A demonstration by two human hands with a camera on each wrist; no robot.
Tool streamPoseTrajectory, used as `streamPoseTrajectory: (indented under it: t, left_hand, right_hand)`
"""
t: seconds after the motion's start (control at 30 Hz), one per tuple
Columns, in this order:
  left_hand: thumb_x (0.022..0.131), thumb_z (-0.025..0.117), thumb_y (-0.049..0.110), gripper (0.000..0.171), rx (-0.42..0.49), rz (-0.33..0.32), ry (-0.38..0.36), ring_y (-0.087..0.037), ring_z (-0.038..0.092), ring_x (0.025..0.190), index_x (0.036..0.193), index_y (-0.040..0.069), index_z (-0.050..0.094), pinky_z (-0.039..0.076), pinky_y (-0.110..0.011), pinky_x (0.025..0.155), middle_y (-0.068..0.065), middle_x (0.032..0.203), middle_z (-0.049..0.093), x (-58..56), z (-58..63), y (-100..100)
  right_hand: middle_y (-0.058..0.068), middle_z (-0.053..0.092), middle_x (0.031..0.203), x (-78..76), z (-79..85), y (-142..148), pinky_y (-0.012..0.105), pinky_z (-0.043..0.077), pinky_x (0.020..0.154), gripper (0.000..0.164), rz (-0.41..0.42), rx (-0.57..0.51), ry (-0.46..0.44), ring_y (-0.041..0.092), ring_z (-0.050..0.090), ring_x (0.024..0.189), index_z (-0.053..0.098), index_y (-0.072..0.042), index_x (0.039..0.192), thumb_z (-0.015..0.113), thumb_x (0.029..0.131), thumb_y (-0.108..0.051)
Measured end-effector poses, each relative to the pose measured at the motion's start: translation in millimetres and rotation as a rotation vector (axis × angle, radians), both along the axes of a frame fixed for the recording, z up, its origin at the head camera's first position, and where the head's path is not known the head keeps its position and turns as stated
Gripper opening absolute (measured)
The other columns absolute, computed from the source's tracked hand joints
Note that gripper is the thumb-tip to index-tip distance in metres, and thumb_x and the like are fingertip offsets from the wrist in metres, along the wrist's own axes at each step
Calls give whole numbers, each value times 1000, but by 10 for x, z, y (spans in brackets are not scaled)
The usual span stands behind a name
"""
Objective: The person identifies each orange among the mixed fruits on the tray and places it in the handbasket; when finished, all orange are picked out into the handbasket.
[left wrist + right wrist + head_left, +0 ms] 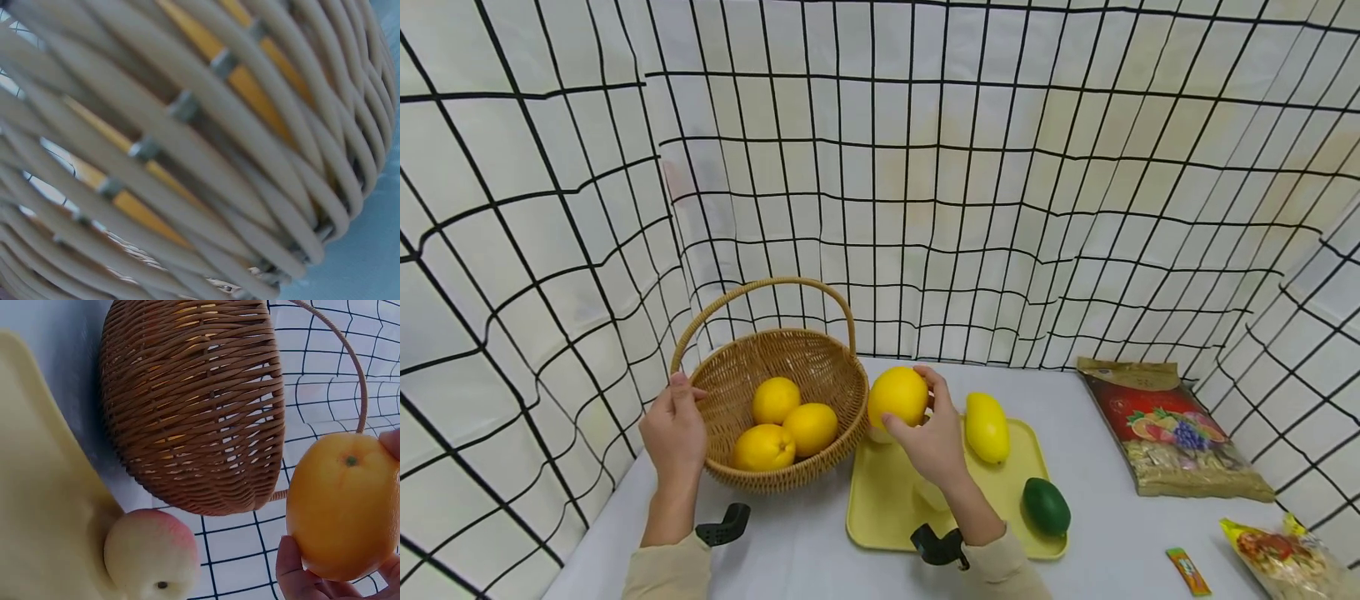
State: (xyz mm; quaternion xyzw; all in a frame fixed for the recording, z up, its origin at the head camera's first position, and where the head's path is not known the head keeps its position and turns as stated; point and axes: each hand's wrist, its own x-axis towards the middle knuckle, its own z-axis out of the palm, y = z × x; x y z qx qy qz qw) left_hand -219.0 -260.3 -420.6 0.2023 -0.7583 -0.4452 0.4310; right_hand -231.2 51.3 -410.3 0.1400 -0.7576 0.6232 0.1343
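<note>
My left hand (676,429) grips the left rim of a wicker basket (808,360), beside the foot of its arched handle. The basket tilts toward me, and several oranges (764,448) lie inside; through the weave, bits of orange show in the left wrist view. In my right hand (934,442) is another orange (898,397), thumb and fingers around it, raised just right of the basket rim. The right wrist view shows its stem end. Below it, a peach (152,556) rests at the edge of the yellow tray (874,512).
On the tray lie a yellow mango (987,429), a dark green fruit (1046,507) and a pale fruit (931,495) partly hidden by my right wrist. A red-and-gold bag (1172,429), a small packet (1188,572) and a yellow bag (1292,558) lie rightward. Black-gridded netting (917,200) surrounds the table.
</note>
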Motion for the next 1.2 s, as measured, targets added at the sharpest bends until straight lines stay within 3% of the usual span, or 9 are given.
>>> streamPoseTrajectory:
  t: [0.27,0.43,0.6,0.7,0.87,1.2]
  left_hand:
    - [105,35,48,65,5,1,-8,-12,40,60,82,-4,68,27,-30,58,-22,69,59,18,17,2]
    - [105,37,47,64,-9,-6,4,-13,35,53,80,-3,69,25,-28,53,-4,53,46,29,22,-2]
    - [105,38,46,63,-12,-12,13,-11,36,53,80,-3,69,26,-27,55,8,50,41,38,32,-2]
    - [105,38,46,63,-6,-10,20,-7,38,55,81,-4,69,27,-27,57,-4,54,51,33,25,4]
    - [104,39,46,64,0,-11,33,1,39,59,81,-5,68,29,-27,59,-26,75,64,24,15,12]
    - [105,39,45,62,5,-22,19,1,40,63,82,-4,68,30,-31,62,-27,82,65,18,19,1]
  right_hand:
    - [5,50,130,-9,176,-234,40,51,81,71,43,37,35,25,52,106,46,-16,140,80,78,-18]
    - [2,49,130,-40,252,-410,37,51,81,72,88,88,54,22,51,106,45,-16,140,80,77,-23]
    - [3,48,131,-94,212,-574,35,51,82,74,161,137,62,20,51,107,44,-16,141,80,78,-29]
    - [3,47,130,-128,167,-667,34,51,82,74,207,173,59,20,52,106,45,-17,141,80,78,-34]
    - [2,47,126,-165,152,-811,31,51,81,75,237,218,47,17,52,105,45,-19,140,81,77,-38]
    - [1,51,135,-266,228,-992,29,50,82,80,272,402,-18,15,55,105,43,-18,145,80,79,-43]
